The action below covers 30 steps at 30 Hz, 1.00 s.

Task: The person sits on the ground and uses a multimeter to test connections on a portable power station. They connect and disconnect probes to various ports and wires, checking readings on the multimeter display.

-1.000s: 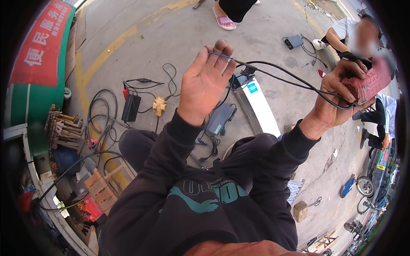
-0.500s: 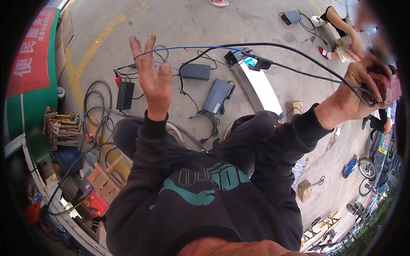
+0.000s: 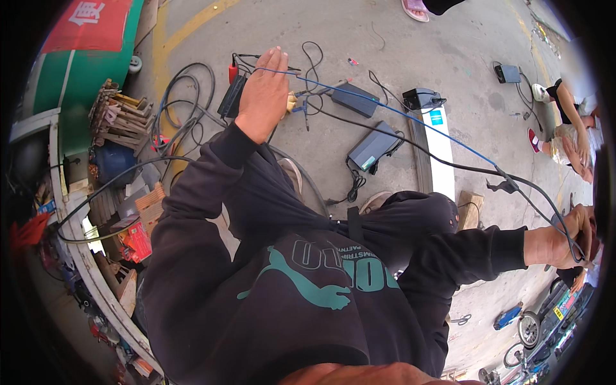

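My left hand (image 3: 262, 96), back upward, has its fingers stretched out with a thin blue wire (image 3: 346, 88) lying across them. The wire runs right to a black fitting (image 3: 504, 185) on a black cable (image 3: 449, 165). My right hand (image 3: 571, 237), at the far right edge, is closed on the looped cable and a dark reddish object, mostly cut off by the view. Black power adapters (image 3: 372, 146) with cords, a yellow multi-plug (image 3: 290, 102) partly behind my left hand, and a long silver case (image 3: 436, 147) with a black top lie on the ground beyond my knees.
Coiled hose (image 3: 205, 77), stacked wooden pieces (image 3: 115, 115) and a green and red signboard (image 3: 83, 77) stand left. A seated person (image 3: 574, 128) and another's sandaled foot (image 3: 416, 9) are at upper right. A wooden block (image 3: 470, 208) is by my right knee; bikes (image 3: 539, 327) stand lower right.
My left hand has turned from palm-up to back-up and moved left, drawing the blue wire out straighter. My right hand has gone lower and farther right, still gripping.
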Available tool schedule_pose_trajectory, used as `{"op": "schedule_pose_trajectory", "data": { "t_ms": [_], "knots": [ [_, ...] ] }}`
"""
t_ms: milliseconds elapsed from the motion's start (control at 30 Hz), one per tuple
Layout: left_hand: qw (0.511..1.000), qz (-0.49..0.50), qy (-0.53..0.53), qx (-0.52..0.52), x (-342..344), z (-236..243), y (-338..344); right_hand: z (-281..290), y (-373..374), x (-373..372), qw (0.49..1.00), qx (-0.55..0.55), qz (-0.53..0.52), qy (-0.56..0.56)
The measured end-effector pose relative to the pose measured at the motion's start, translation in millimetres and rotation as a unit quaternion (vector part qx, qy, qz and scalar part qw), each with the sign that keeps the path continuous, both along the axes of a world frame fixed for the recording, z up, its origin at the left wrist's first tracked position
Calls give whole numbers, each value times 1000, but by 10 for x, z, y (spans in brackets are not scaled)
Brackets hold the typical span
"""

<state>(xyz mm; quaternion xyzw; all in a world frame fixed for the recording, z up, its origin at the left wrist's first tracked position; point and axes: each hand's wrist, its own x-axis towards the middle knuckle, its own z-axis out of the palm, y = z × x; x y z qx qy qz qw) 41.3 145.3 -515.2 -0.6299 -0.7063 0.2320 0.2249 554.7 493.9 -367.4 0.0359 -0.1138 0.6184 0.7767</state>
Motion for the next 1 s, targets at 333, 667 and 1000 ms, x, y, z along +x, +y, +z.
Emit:
{"op": "schedule_pose_trajectory", "data": {
  "t_ms": [333,667,1000],
  "knots": [
    [976,144,84,-142,-320,-429,-253,33,27,-478,995,-30,90,-20],
    [798,194,-470,-323,-212,11,-67,4,-158,-986,993,-73,52,-78],
    [852,-54,-252,-455,743,-859,-726,-252,-275,-1535,960,57,255,-105]
  ]
}}
